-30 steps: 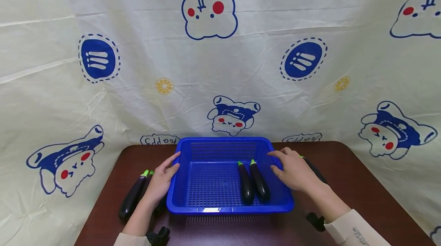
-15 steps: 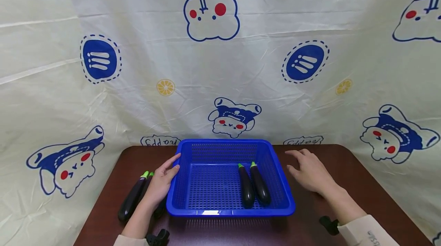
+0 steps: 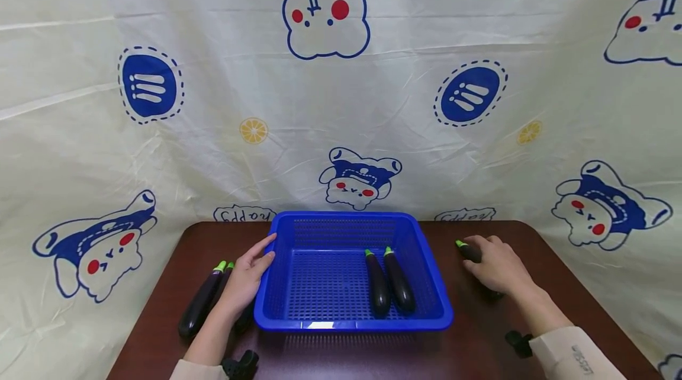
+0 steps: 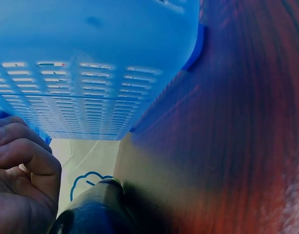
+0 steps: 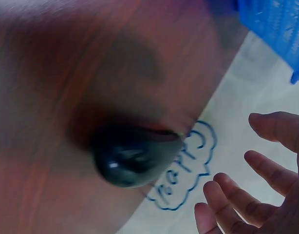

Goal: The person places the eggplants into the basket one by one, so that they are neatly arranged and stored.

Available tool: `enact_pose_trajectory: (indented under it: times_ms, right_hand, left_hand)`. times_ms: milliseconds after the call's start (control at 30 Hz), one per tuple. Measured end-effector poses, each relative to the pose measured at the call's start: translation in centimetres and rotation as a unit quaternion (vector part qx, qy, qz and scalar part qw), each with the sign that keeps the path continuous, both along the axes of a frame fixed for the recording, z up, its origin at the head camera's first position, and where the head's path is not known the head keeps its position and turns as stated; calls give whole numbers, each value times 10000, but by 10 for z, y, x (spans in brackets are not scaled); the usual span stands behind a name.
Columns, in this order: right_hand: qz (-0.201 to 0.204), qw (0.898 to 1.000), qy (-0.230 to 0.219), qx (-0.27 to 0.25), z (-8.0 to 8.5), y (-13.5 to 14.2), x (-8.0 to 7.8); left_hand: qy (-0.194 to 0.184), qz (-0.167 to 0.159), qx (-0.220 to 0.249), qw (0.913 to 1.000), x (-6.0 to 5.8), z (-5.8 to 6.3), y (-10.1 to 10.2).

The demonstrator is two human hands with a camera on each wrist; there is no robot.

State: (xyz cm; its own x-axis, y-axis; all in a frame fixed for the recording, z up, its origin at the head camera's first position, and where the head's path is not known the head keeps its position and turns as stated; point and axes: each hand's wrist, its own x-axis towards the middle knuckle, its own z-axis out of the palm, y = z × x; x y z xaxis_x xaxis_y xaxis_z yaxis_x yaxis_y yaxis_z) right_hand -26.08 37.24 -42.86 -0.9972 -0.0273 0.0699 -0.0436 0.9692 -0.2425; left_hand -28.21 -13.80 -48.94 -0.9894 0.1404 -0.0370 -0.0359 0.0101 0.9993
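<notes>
A blue plastic basket stands at the middle of the table, with two dark eggplants lying side by side in its right half: one eggplant left of another eggplant. My left hand holds the basket's left rim; its curled fingers show beside the basket wall in the left wrist view. Right of the basket, my right hand is over another eggplant, thumb on one side and fingers on the other. In the right wrist view its fingers are spread, with a gap to the eggplant.
Left of my left forearm lie more eggplants: one eggplant in front, with another eggplant behind it. Part of a further dark eggplant shows between forearm and basket. A printed white cloth hangs behind the brown table.
My right hand has moved from the basket's right rim out to the right and down over the eggplant there. My left hand stays on the basket's left rim.
</notes>
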Motion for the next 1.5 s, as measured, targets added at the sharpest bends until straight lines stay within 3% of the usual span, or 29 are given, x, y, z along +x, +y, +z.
enact_pose_trajectory:
  times_ms: [333, 600, 1000, 1167, 1500]
  right_hand:
    - [-224, 9991, -351, 61, -22, 22, -2]
    - [-441, 9985, -304, 140, -35, 29, -2]
    - [-849, 9951, -446, 252, -42, 31, -7]
    - [-877, 9949, -420, 261, -41, 27, -15]
    - [-877, 9946, -557, 80, -44, 34, -12]
  left_hand:
    - [-25, 66, -65, 10000, 1, 0, 0]
    - [5, 46, -80, 10000, 1, 2, 2]
    - [-35, -17, -63, 10000, 1, 1, 1]
    - [-27, 7, 11, 10000, -1, 1, -5]
    - [48, -73, 142, 9999, -3, -2, -4]
